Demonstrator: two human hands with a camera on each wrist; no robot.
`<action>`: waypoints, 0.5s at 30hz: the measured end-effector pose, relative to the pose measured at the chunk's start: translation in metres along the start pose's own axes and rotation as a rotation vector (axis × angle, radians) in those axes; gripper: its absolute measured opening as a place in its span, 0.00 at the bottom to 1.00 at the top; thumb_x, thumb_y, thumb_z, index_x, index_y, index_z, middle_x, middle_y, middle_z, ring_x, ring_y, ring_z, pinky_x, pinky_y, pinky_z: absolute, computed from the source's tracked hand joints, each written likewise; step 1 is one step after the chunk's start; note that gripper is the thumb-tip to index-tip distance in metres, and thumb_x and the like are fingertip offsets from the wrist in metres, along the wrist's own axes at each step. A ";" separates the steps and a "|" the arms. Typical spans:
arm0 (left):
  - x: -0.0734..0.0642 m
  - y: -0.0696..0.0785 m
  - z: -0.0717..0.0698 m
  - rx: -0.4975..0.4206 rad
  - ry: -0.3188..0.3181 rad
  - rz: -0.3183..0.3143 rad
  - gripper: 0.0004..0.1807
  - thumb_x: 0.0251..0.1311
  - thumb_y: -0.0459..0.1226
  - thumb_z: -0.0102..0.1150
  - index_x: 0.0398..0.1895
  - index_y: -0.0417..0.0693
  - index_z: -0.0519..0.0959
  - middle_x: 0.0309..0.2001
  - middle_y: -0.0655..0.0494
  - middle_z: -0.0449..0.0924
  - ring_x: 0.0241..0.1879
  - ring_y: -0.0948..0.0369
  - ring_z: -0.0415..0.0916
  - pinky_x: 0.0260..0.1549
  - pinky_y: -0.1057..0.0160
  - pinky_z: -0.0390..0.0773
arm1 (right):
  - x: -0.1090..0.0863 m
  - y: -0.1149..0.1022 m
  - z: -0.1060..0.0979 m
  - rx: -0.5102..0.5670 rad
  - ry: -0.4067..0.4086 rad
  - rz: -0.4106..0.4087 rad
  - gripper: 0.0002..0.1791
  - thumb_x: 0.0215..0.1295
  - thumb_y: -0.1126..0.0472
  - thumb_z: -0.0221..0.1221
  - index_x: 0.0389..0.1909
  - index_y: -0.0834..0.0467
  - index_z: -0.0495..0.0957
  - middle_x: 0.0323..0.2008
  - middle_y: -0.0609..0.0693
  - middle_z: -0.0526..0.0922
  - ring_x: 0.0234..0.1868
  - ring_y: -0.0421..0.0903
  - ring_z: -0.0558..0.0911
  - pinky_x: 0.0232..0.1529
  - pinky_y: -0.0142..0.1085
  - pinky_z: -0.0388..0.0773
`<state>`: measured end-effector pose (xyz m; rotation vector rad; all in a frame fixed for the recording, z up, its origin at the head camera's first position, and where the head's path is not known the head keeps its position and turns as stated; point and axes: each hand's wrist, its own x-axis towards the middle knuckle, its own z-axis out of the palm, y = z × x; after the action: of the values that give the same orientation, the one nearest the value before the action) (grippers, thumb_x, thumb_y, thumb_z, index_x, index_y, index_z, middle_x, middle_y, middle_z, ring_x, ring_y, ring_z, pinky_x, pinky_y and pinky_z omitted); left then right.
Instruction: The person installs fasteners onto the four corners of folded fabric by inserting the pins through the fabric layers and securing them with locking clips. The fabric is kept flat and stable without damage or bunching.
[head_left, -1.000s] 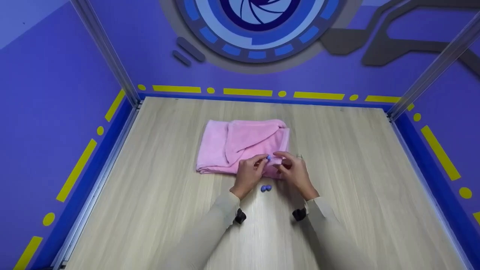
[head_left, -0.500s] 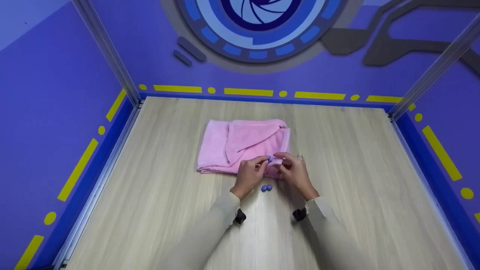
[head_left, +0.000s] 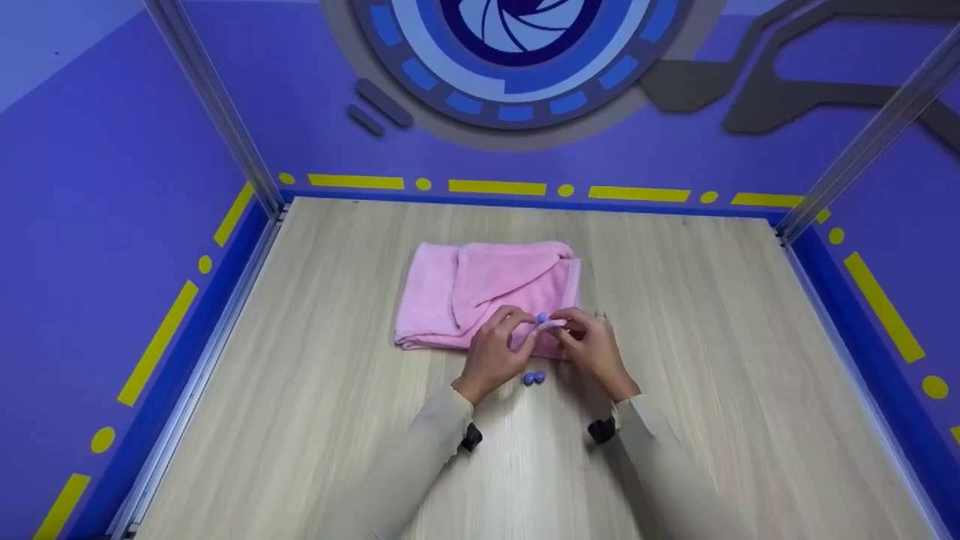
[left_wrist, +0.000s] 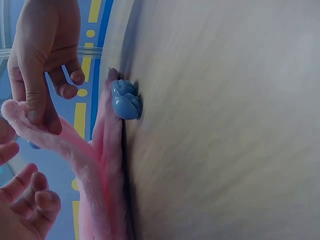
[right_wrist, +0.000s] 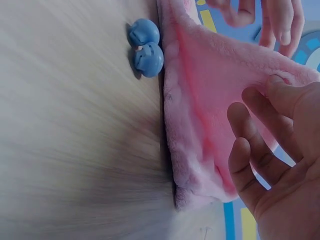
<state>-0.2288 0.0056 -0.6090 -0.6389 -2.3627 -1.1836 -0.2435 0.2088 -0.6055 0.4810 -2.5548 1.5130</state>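
Note:
A folded pink fleecy blanket lies on the table, its near right corner lifted. My right hand pinches that corner between thumb and fingers, as the left wrist view also shows. At the raised edge sits a small blue rounded piece, perhaps a clip; how it is fixed is hidden. Around it my left hand has its thumb and fingers spread apart, gripping nothing that I can see. Whether a fingertip touches the piece I cannot tell. Two similar blue pieces with notches rest side by side near the blanket's front edge.
A pale wood tabletop surrounds the blanket. Blue-purple panels with yellow marks close it in at the back and both sides, with metal posts at the corners.
My left fingers and thumb have spread and drawn back slightly from the blue piece that they were pinching. It shows more fully now. The right hand keeps its pinch on the blanket corner.

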 end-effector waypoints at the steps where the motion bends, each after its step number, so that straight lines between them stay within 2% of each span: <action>1: -0.001 0.000 -0.001 -0.004 -0.014 0.006 0.08 0.63 0.39 0.65 0.44 0.50 0.86 0.48 0.56 0.81 0.32 0.56 0.79 0.31 0.63 0.79 | 0.000 0.000 0.000 -0.001 0.001 0.000 0.09 0.68 0.69 0.65 0.47 0.58 0.85 0.37 0.53 0.90 0.24 0.56 0.86 0.24 0.29 0.80; 4: -0.002 -0.001 -0.004 -0.039 -0.076 0.017 0.08 0.62 0.41 0.66 0.42 0.49 0.87 0.50 0.54 0.80 0.30 0.55 0.78 0.30 0.64 0.76 | 0.001 -0.001 0.000 -0.013 0.002 0.000 0.09 0.68 0.69 0.65 0.47 0.58 0.85 0.37 0.53 0.90 0.25 0.54 0.86 0.24 0.28 0.80; 8: -0.006 -0.003 -0.006 -0.083 -0.159 0.046 0.11 0.62 0.40 0.65 0.44 0.47 0.87 0.56 0.50 0.82 0.40 0.53 0.83 0.41 0.62 0.81 | 0.002 0.002 0.002 -0.019 0.017 -0.021 0.09 0.68 0.71 0.64 0.46 0.59 0.85 0.38 0.54 0.90 0.29 0.51 0.88 0.27 0.29 0.81; 11: -0.008 -0.004 -0.005 -0.058 -0.197 0.067 0.13 0.62 0.39 0.65 0.47 0.46 0.88 0.57 0.50 0.84 0.44 0.54 0.85 0.45 0.61 0.82 | 0.002 0.004 0.003 -0.041 0.038 -0.040 0.09 0.66 0.72 0.65 0.45 0.60 0.86 0.39 0.54 0.90 0.33 0.46 0.88 0.30 0.30 0.83; 15: -0.009 -0.006 -0.004 -0.011 -0.231 0.074 0.16 0.62 0.37 0.63 0.52 0.42 0.87 0.55 0.52 0.86 0.39 0.56 0.85 0.43 0.63 0.83 | 0.002 0.004 0.003 -0.069 0.061 -0.063 0.09 0.64 0.72 0.66 0.43 0.60 0.86 0.38 0.51 0.90 0.34 0.43 0.87 0.33 0.31 0.83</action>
<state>-0.2245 -0.0030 -0.6149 -0.9025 -2.4966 -1.1448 -0.2465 0.2072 -0.6100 0.4938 -2.5117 1.3920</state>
